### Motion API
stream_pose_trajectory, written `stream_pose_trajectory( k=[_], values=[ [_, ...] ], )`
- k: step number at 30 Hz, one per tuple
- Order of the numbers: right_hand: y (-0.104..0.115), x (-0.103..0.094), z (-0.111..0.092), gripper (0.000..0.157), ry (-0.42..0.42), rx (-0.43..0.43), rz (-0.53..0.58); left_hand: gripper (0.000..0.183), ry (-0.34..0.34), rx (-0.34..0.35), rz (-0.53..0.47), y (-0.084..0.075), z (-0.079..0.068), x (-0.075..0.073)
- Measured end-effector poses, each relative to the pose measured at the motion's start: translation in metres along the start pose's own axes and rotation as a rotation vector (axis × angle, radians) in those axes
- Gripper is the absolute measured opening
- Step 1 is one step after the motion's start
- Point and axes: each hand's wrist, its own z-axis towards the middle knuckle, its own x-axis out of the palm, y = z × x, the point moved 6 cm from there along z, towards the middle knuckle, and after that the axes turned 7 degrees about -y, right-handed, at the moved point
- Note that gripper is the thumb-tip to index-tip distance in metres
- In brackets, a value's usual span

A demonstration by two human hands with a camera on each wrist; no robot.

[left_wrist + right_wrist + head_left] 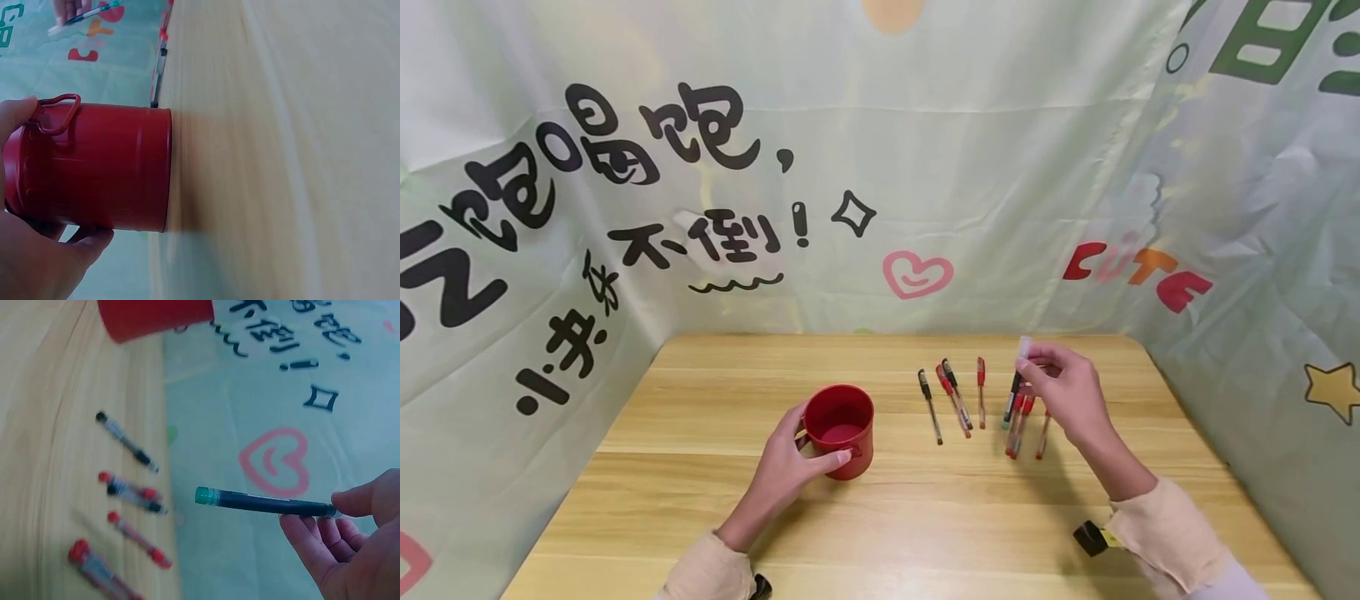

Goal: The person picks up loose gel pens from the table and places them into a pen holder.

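Note:
My left hand [786,462] grips a small red metal pail [863,446] by its side, thumb by a wire loop handle [65,112]. The pail stands upright, its mouth facing up, left of the pens. Over on the right, my right hand [1067,392] pinches a dark marker pen [269,504] by its pale end between thumb and fingers. The pen's green end [203,495] points down, above several red pens [1017,433] on the table. In the left wrist view, the pail's base [167,172] is close over the tabletop.
Left of the held marker lie a black-capped pen [930,404], a red and black pair [953,396] and a single red pen [981,392]. Another red pen [1043,435] lies below the right hand. Printed cloth [1000,167] hangs behind and beside the wooden table [925,525].

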Motion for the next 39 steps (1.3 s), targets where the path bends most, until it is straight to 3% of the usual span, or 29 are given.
stream_pose_trajectory(
  k=[9,39],
  values=[
    [0.028,0.019,-0.006,0.035,0.008,-0.024,0.04,0.085,0.024,0.014,-0.035,-0.004,-0.001,0.008],
    [0.074,0.058,-0.017,0.027,0.055,-0.064,0.195,0.085,0.054,0.032,-0.06,-0.012,-0.008,0.04]
  ],
)
